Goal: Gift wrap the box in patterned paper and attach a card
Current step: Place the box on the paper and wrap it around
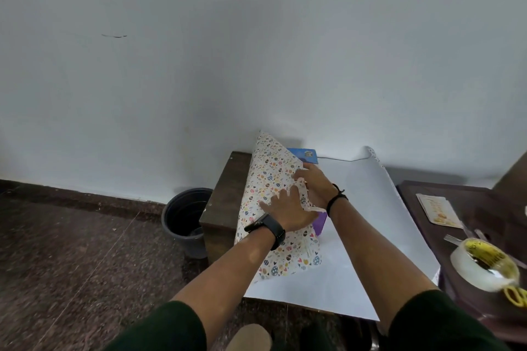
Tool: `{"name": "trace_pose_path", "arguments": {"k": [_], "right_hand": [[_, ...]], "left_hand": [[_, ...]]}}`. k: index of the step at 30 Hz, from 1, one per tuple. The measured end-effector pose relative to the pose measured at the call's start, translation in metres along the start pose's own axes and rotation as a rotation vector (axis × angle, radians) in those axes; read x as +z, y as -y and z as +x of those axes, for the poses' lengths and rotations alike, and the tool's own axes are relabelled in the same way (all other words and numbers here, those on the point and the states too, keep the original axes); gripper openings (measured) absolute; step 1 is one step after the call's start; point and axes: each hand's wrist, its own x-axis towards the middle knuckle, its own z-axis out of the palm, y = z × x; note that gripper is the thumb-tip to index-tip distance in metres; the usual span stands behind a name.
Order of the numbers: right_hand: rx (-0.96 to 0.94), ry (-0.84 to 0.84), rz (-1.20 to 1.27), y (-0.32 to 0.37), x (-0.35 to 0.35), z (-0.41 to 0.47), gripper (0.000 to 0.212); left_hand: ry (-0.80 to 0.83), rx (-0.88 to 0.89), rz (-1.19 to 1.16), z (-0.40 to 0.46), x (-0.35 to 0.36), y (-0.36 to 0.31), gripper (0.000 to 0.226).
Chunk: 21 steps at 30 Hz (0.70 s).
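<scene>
Dark wooden table (225, 194) against a pale wall (256, 37); speckled brown floor (71, 251); black bucket (186, 219) at the table's 9 o'clock; second dark table (484, 208) at 3 o'clock bears a card (437, 211), clear tape roll (484, 265), yellow scissors (516, 295), partly cut off. Patterned paper (273, 179), white underside up, covers the table; its left flap is folded over the box (306, 155), mostly hidden, blue top and purple side showing. Left hand (288, 209) presses flat, fingers spread, on the flap; right hand (315, 185) pinches a strip of tape (302, 191).

We are facing a pale wall (256, 37); speckled dark floor (71, 251) is spreading left, a black bin (185, 219) standing beside the brown surface (225, 194).
</scene>
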Motion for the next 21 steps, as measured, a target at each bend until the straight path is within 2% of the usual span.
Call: {"name": "trace_pose_path", "arguments": {"k": [4,6,8,11,13,14,18,21], "right_hand": [[-0.011,0.040,0.060,0.004,-0.003,0.012,0.031],[0.003,0.046,0.045,0.002,-0.004,0.021,0.034],[0.023,0.062,0.073,0.003,-0.004,0.030,0.024],[0.032,0.033,0.066,0.012,0.000,0.041,0.015],[0.000,-0.044,-0.015,0.013,-0.001,0.057,0.053],[-0.038,-0.084,-0.042,0.014,-0.001,0.062,0.064],[-0.252,-0.136,-0.184,0.021,-0.005,0.067,0.070],[-0.329,-0.193,-0.389,0.016,-0.011,0.064,0.056]], "left_hand": [[-0.030,0.009,0.130,0.002,0.006,0.001,0.071],[-0.052,0.038,0.146,0.007,0.007,0.004,0.071],[-0.092,0.047,0.139,0.015,0.006,0.008,0.068],[-0.154,0.086,0.178,0.021,0.009,0.015,0.052],[-0.192,0.106,0.181,0.024,0.014,0.020,0.046],[-0.202,0.113,0.184,0.025,0.017,0.022,0.046],[-0.215,0.119,0.234,0.030,0.024,0.023,0.050],[-0.242,0.088,0.243,0.033,0.021,0.012,0.054]]}}
